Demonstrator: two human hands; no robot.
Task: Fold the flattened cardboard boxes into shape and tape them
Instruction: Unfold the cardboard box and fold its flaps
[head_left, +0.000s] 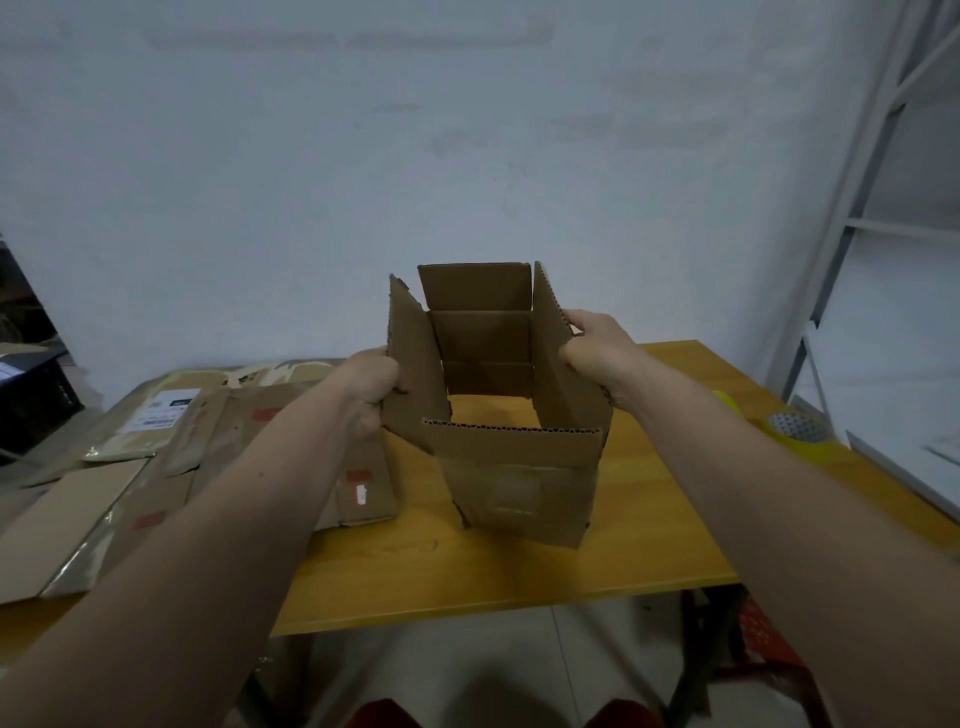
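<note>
Above the desk (519, 582), the left hand (371, 392) and right hand (597, 353) each grip 1 side wall of the cardboard box (514, 467), probably to square it open for taping.

Both bare forearms reach forward and up from the lower corners, converging toward the middle. The left hand (371, 392) is curled into a closed grip, its fingers wrapped round the edge of a cardboard panel with the knuckles facing the camera. The right hand (597, 353) is held a little higher, thumb on the near side and fingers bent over the opposite panel's edge, pinching it. Both wrists are fairly straight, and the two hands are well apart.
</note>
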